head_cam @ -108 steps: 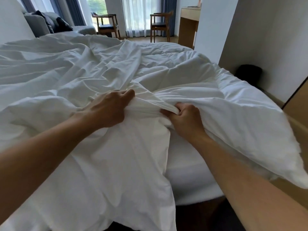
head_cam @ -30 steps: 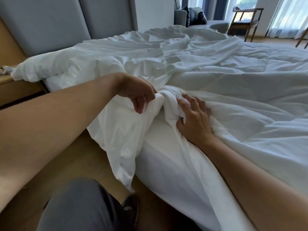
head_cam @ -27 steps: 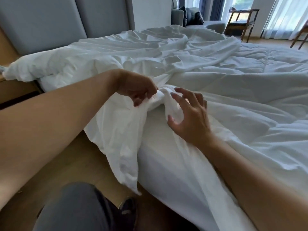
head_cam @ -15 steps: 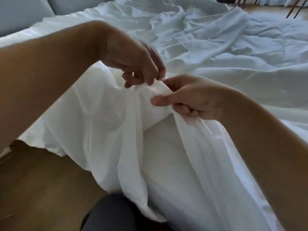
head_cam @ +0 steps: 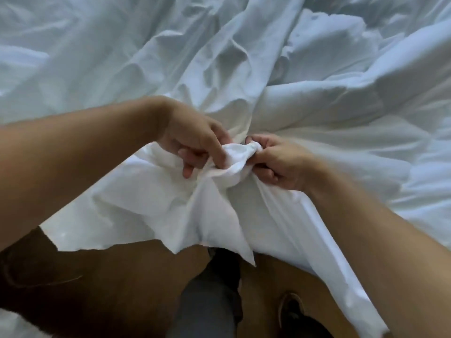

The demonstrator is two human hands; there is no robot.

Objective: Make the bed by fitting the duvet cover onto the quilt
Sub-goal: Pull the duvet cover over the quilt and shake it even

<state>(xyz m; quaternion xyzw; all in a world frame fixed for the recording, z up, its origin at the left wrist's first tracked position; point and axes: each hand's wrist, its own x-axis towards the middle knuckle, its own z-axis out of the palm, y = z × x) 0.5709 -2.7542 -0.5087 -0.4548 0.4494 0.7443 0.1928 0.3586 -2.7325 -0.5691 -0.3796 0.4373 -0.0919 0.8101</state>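
Observation:
A white duvet cover [head_cam: 151, 206] lies crumpled over the bed and hangs off its near edge. Its bunched corner [head_cam: 238, 154] is raised between both hands. My left hand [head_cam: 195, 140] pinches that bunched cloth from the left with curled fingers. My right hand [head_cam: 278, 164] grips the same bunch from the right, thumb on top. The white quilt [head_cam: 341, 52] spreads rumpled across the bed behind them; where it ends under the cover is hidden.
A brown wooden floor [head_cam: 109, 289] shows below the hanging cloth. My leg in grey trousers [head_cam: 207, 301] and a dark shoe [head_cam: 292, 311] stand close to the bed edge.
The view has tilted down and nearer to the bed. Both hands have drawn together on the cover's corner and bunched it tighter between them.

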